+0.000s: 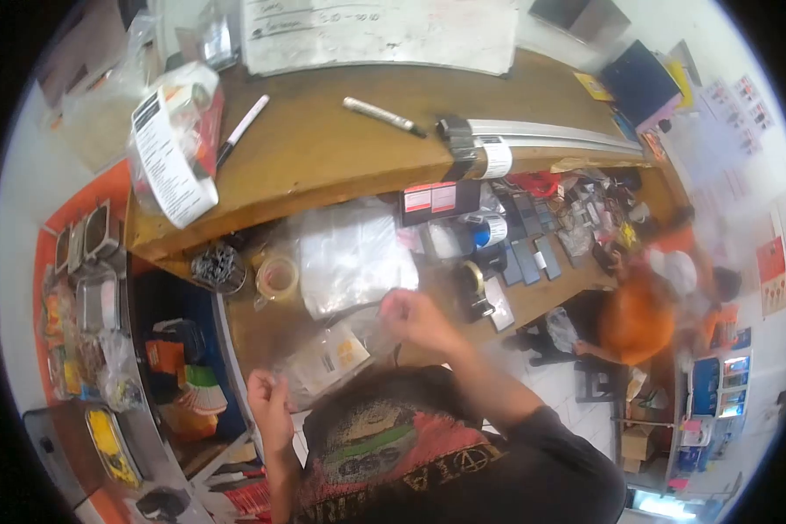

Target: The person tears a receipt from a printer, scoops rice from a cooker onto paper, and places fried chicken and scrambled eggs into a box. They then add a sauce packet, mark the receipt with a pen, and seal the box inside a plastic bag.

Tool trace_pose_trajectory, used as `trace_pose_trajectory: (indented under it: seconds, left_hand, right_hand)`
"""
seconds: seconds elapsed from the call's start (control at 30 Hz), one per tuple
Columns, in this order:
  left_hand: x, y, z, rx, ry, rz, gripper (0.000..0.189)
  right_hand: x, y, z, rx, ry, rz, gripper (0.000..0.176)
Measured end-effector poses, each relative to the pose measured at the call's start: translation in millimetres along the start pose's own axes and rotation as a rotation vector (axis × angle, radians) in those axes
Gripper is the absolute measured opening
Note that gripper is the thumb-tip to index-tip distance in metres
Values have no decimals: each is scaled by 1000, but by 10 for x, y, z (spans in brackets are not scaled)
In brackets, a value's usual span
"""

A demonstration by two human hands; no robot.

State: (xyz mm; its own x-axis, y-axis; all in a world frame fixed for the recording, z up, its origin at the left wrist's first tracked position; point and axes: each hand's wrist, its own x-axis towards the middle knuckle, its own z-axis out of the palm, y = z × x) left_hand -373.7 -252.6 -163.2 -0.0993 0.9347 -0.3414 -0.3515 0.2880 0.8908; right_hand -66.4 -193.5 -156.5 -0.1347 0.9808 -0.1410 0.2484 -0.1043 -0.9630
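At the near edge of the lower bench, just in front of the person's chest: both hands raised over a clear pouch [334,356] with a yellow label; the pouch lies on the bench between them, its upper film lifting toward the right hand [415,316]; right fingertips bunched together, seemingly pinched on that film, though motion blur softens the detail; left hand [271,397] nearer and lower, fingers curled shut; whether they trap a corner of the film, cannot tell.

Around it: stack of clear bags [354,253] just beyond; tape roll [278,278] to the far left of the pouch; dark bundle [218,266] beside the roll; two markers [382,115] on the upper shelf, well apart from the hands; another person in orange [637,321] seated to the right, hands clear of this bench.

Judgement on handling: thin film, slippery and prone to cling; pinch close to the edge rather than mid-sheet; keep both hands pulling evenly so the film stays taut and does not tear; hold the label upward so it stays readable; keep the elbows clear of the bag stack, which would slide easily.
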Motion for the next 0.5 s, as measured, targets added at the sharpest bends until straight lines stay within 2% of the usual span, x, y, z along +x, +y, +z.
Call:
trace_pose_trajectory:
  seconds: [0.03, 0.13, 0.17, 0.23, 0.27, 0.33, 0.43, 0.5]
  left_hand:
    - [8, -54, 17, 18, -23, 1, 22]
    - [22, -169, 39, 111, -24, 22, 20]
    - [7, -213, -3, 139, -6, 9, 20]
    - [31, -393, -89, 174, 80, 131, 19]
    - [32, -467, -74, 193, 127, 194, 19]
    - [-80, -363, 111, 159, 194, 142, 18]
    - [-156, -390, 253, 100, 295, 139, 17]
    - [-190, -393, 417, 133, 388, 162, 17]
  right_hand:
    - [-32, -54, -144, -49, -110, -56, 16]
    - [-26, -141, -747, -39, -69, -12, 23]
    - [60, 12, -1048, 0, 165, 64, 24]
    - [359, 433, -1783, 113, 637, 277, 19]
    - [496, 749, -2198, 6, 808, 134, 18]
    - [906, 1690, -3073, -163, 1013, 169, 20]
    - [1429, 2490, -3821, -506, 944, 240, 28]
    - [1880, 3168, -4143, -776, 897, 184, 31]
